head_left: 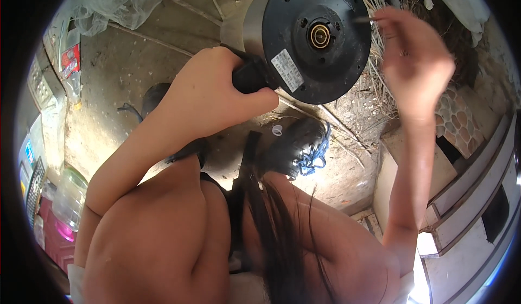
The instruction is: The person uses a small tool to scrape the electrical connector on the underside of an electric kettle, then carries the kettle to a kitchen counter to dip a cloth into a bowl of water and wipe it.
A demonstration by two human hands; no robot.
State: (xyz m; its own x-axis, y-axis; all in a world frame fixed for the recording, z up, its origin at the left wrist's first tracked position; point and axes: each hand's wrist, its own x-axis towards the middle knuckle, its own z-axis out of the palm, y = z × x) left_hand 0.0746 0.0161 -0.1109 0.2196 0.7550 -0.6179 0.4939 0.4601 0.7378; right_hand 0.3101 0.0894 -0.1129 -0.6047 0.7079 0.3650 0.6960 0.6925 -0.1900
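Note:
My left hand is wrapped around the black handle of an electric kettle, whose metal body tips away from me. Its round black underside faces me, with a ring-shaped brass-coloured connector in the middle, small screw holes around it and a white label near the handle. To the right of that underside, my right hand is closed in a pinch and blurred by motion. A thin dark rod sticks out of its fingers toward the kettle's base. What kind of tool it is, and whether its tip touches the base, I cannot tell.
Black shoes with blue laces stand on the dirt floor below the kettle. Dry sticks and straw lie behind it. Clear plastic sheeting is at the far left, a clear plastic jar at the left, and pale slatted boards at the right.

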